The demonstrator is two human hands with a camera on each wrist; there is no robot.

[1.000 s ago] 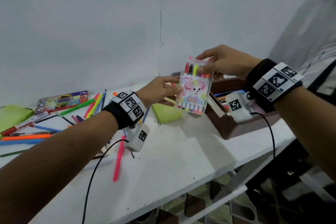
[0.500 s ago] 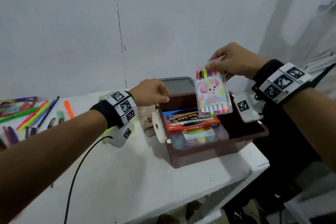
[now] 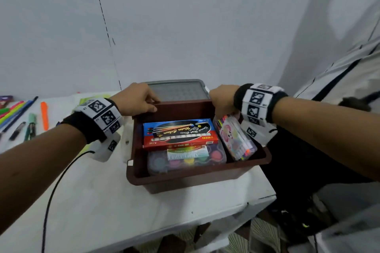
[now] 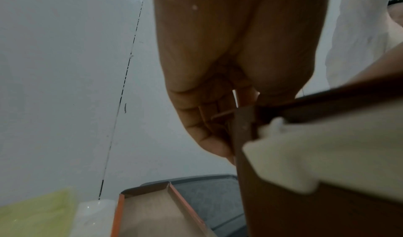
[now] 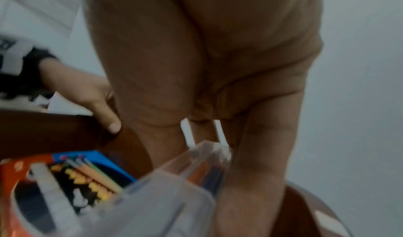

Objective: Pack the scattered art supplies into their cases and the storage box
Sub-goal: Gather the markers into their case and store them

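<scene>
A brown storage box (image 3: 197,176) is set on the white worktop (image 3: 127,207) near its right end, with its grey lid (image 3: 176,90) lying just behind it against the wall. The far left corner of the box rim is gripped by the left hand (image 3: 136,98), the thumb laid on the inner side of the wall and the fingers curled over the outside, as is also seen in the left wrist view (image 4: 218,103). The clear marker case (image 3: 236,137), printed with a pink cartoon animal and filled with coloured markers, is pinched at its top end by the right hand (image 3: 223,99), and is lowered, tilted, into the right side of the box, where its lower end is seen against the front wall. In the right wrist view the thumb and fingers (image 5: 257,154) are seen closed on either side of the case's top edge (image 5: 207,154). To the left of the case, inside the box, a red and blue water-colour carton (image 3: 181,132) is laid flat on a clear paint palette case (image 3: 185,159) holding round colour pans. Loose pens and markers (image 3: 22,117), among them an orange one (image 3: 44,115), are scattered on the worktop at the far left, well apart from the box. A yellow-green cloth (image 4: 37,211) and an open cardboard tray (image 4: 152,211) are seen beside the box on its left.
</scene>
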